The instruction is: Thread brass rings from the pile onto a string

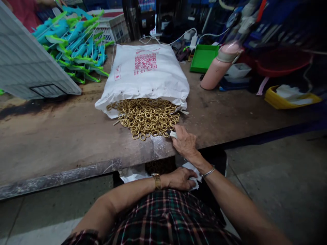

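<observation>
A heap of gold-coloured rings (149,117) spills from the open mouth of a white woven sack (166,73) lying on the table. At the heap's near right edge, my right hand (185,141) is closed on a small tool with a pale handle (173,134); its dark tip reaches the rings. Below the table edge, my left hand (180,178) has its fingers curled on the crumpled white edge of a bag (195,173) at my lap. More rings (159,166), in shadow, show under the table edge.
Teal and green plastic parts (74,44) are piled at the left behind a tilted white panel (30,54). On the right stand a pink bottle (217,69), a green tray (203,58) and a yellow container (288,98). A white cable (178,38) runs behind the sack.
</observation>
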